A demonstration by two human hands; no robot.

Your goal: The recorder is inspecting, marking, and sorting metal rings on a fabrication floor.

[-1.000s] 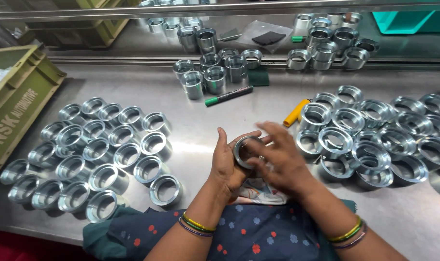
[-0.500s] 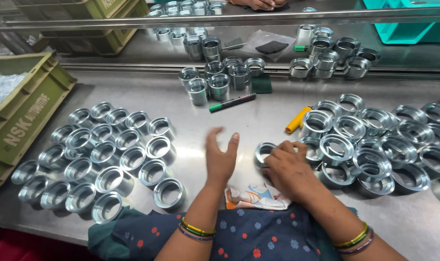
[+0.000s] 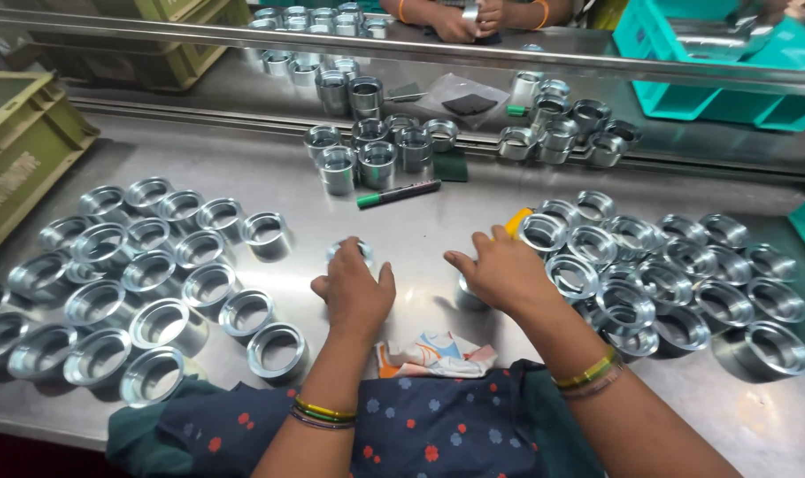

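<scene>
Head view: at the tabletop's near edge, the left hand (image 3: 354,292) lies curled over a steel ring (image 3: 349,252) peeking past its fingertips, while the right hand (image 3: 506,270) cups another ring (image 3: 469,294), grip hidden, beside the right-hand pile (image 3: 677,274).

Factory workbench: machined metal rings (image 3: 209,285)

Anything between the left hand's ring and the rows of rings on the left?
Nothing visible. The left hand rests on a metal ring; bare steel table lies between it and the nearest rings of the left group.
</scene>
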